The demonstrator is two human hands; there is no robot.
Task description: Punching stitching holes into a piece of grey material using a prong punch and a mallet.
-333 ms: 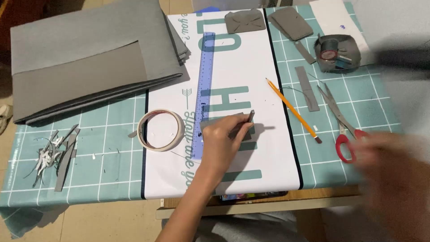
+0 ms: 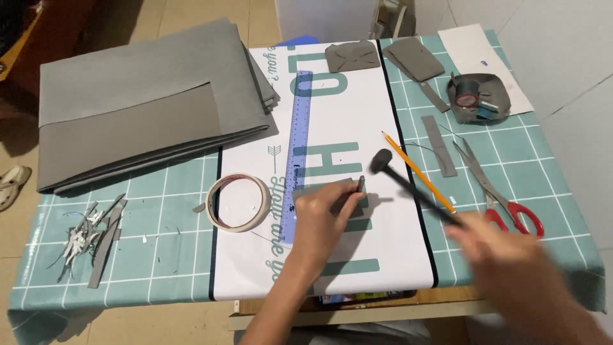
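My left hand (image 2: 322, 220) holds a thin dark metal punch (image 2: 359, 186) upright on a small grey strip (image 2: 332, 191) that lies on the white printed sheet (image 2: 377, 108). My right hand (image 2: 511, 262), blurred by motion, grips a small black-headed hammer (image 2: 408, 185). The hammer head (image 2: 382, 161) hangs just right of and above the punch's top. A blue ruler (image 2: 299, 134) lies left of the punch, and a roll of tape (image 2: 238, 202) sits further left.
Folded grey sheets (image 2: 147, 102) cover the back left. A yellow pencil (image 2: 415, 169), red-handled scissors (image 2: 504, 195), grey strips (image 2: 438, 145), grey cut pieces (image 2: 415, 59) and a dark container (image 2: 476, 99) lie right. Offcuts (image 2: 92, 236) are piled at the left on the teal cutting mat (image 2: 159, 255).
My right hand has swung in from the right edge, bringing the hammer head close to the punch. My left hand stays on the punch.
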